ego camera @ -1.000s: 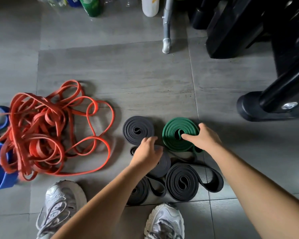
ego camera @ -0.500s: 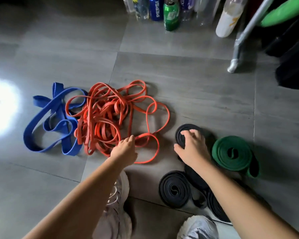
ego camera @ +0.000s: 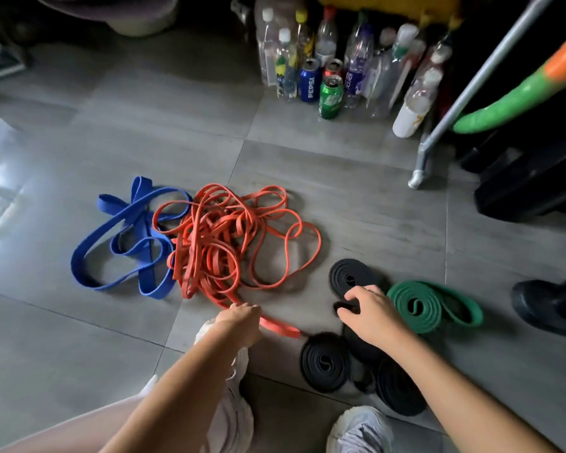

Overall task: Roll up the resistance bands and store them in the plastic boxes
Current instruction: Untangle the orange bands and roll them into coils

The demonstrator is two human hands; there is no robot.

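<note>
Left hand has moved from the black rolls to the orange pile and pulled one strand free.

Your left hand (ego camera: 242, 322) is now closed around an orange band (ego camera: 280, 326), palm down, forearm angled in from lower left. The strand is drawn out of the orange tangle (ego camera: 222, 243) toward your shoe. Half a second ago that hand was only reaching in, so the next band to roll looks picked. Your right hand (ego camera: 371, 313) has come off the green roll (ego camera: 422, 305) and lies across the black roll (ego camera: 350, 276), fingers bent over a black fold (pinching or just resting, can't tell). The finished rolls sit on the floor by your right foot, and the blue bands (ego camera: 124, 243) lie loose left of the tangle. No plastic boxes are in view, so storing is probably a way off.
</note>
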